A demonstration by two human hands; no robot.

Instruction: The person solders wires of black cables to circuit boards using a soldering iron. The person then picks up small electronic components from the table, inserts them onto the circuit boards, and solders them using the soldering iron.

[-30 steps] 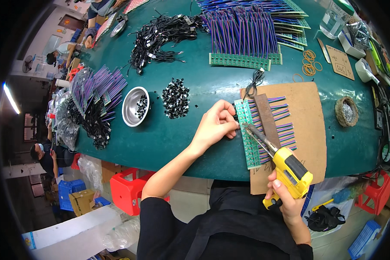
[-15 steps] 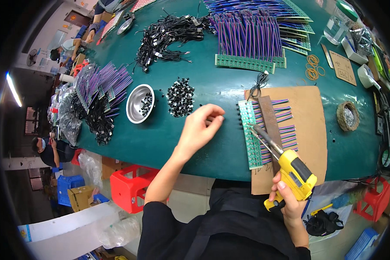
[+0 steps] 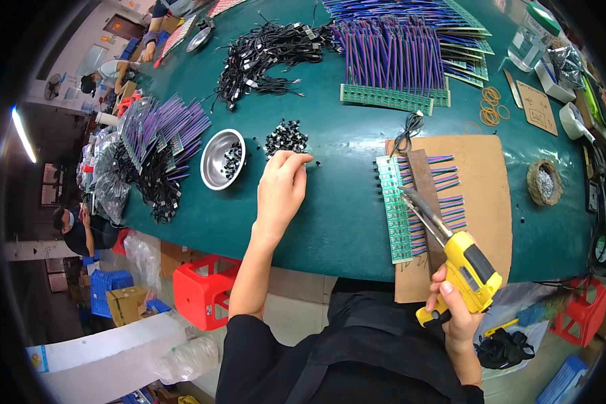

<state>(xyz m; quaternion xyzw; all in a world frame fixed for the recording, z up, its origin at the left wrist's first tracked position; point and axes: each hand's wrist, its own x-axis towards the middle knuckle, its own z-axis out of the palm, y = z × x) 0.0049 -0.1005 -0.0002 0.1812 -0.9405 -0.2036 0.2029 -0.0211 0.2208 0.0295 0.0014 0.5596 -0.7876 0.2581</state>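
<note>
1. Yellow plastic filled our right hand [image 3: 455,308] at the lower right, its fingers wrapped round the handle of a soldering gun [image 3: 471,266]. Its tip slanted over the board; we could not tell whether they touched.
2. Left of centre, our left hand [image 3: 281,192] bent over with its fingers drawn close together, at the near edge of a heap of small black parts [image 3: 286,133]. We could not tell whether it pinched one.
3. Right of centre lay our green circuit board [image 3: 395,225], overlapping the left edge of some cardboard [image 3: 488,172]. A brown bar [image 3: 425,192] lay across its wires [image 3: 452,202]. Black parts stuck out along the board's upper left edge; we saw none lower down.
4. Farther out, we had a metal bowl [image 3: 211,170] left of the heap and black cables [image 3: 259,57] at upper centre.
5. We judged the step to be fetching a part for soldering. The next move seemed to call for pinching just one, turning it squarely and steadying it against the board's bare edge.
</note>
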